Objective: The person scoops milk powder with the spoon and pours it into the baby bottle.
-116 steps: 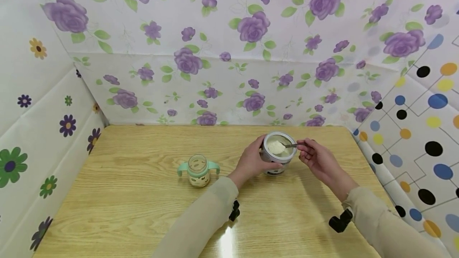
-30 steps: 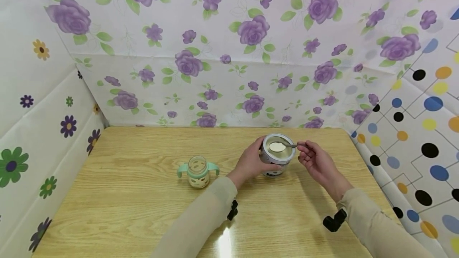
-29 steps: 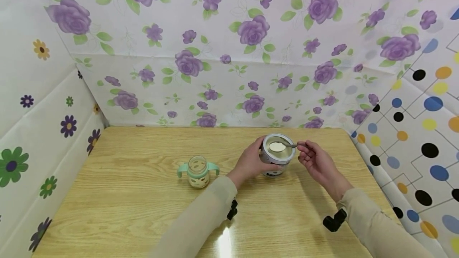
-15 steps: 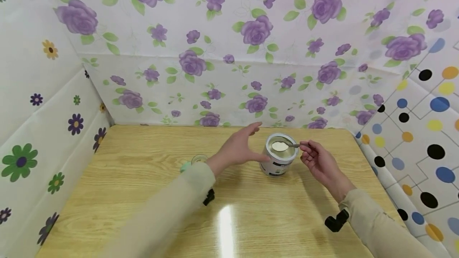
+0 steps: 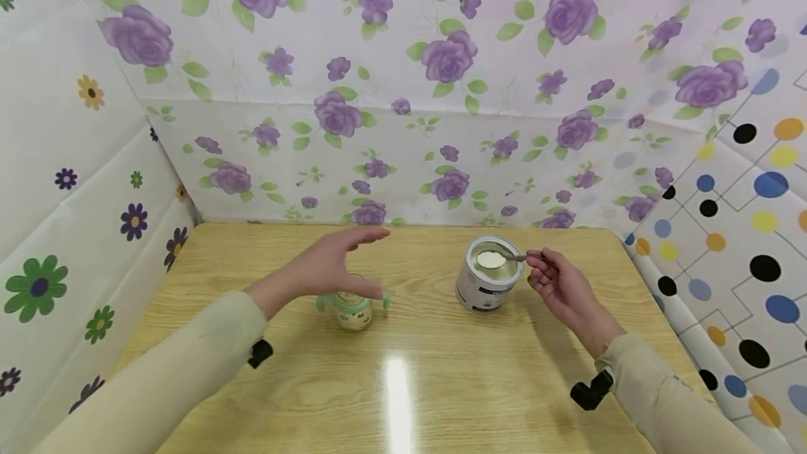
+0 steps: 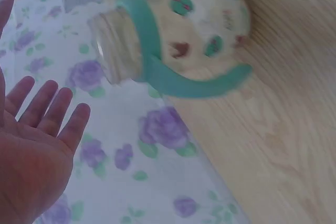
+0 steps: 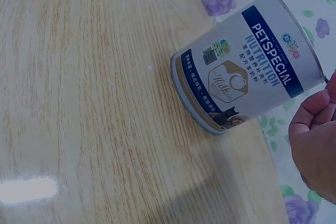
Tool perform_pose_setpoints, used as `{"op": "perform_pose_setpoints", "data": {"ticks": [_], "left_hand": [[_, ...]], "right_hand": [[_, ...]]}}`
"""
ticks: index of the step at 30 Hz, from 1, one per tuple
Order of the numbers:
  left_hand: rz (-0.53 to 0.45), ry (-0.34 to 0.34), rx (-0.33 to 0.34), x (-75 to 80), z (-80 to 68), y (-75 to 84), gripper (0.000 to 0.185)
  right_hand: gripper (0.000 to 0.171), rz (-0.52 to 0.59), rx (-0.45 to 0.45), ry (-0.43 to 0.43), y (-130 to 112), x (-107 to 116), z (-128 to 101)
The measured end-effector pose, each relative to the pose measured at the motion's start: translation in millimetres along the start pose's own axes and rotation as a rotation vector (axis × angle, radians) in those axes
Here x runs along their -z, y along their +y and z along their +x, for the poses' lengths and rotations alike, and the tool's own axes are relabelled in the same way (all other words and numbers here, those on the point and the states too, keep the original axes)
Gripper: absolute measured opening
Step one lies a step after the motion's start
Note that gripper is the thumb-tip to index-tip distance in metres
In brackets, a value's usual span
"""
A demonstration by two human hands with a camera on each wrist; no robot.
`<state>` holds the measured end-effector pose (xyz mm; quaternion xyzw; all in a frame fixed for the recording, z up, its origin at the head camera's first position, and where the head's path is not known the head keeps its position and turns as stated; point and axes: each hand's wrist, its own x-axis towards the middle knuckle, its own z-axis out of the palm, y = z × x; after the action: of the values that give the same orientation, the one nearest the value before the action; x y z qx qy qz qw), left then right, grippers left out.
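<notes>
An open round tin of white powder [image 5: 488, 279] [image 7: 247, 87] stands on the wooden table [image 5: 441, 384]. My right hand [image 5: 555, 279] pinches the handle of a small spoon [image 5: 494, 258] heaped with powder, held level over the tin's mouth. A small lidless baby bottle with mint-green handles [image 5: 351, 307] [image 6: 173, 40] stands left of the tin. My left hand [image 5: 334, 265] [image 6: 37, 150] hovers just above the bottle with fingers spread, holding nothing.
Flower-patterned sheets wall the table at the back and left [image 5: 403, 90], and a dotted sheet [image 5: 737, 216] walls it on the right. Bare tabletop lies in front of the bottle and tin.
My left hand let go of the tin and swung left, now hovering over the baby bottle. My right hand keeps the loaded spoon still above the tin.
</notes>
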<state>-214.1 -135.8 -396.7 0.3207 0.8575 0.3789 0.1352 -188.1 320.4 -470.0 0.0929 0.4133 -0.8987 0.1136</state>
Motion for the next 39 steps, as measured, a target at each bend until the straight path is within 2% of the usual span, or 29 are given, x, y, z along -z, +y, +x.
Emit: {"op": "perform_pose_setpoints", "data": {"ticks": [6,11,15,26,31,39], "left_hand": [[-0.041,0.017,0.010,-1.0,-24.3,-24.8,0.099],[-0.074,0.023,0.017,-12.2,-33.3,-47.3,0.097],[-0.104,0.022,0.036,-20.2,-37.8,-59.4,0.097],[-0.183,0.030,0.085,-39.2,-39.5,-81.4,0.099],[-0.206,0.032,0.122,-47.6,-40.3,-88.0,0.089],[-0.211,0.064,0.129,-53.0,-42.9,-92.7,0.075]], "right_hand": [[0.043,0.010,-0.006,0.003,1,-1,0],[0.043,0.007,-0.012,0.001,3,-1,0],[0.043,-0.005,-0.010,-0.001,3,0,-1],[0.045,-0.024,0.003,-0.023,3,0,-3],[0.045,-0.013,0.002,-0.012,2,0,-4],[0.044,-0.024,0.004,-0.006,2,-1,-5]]}}
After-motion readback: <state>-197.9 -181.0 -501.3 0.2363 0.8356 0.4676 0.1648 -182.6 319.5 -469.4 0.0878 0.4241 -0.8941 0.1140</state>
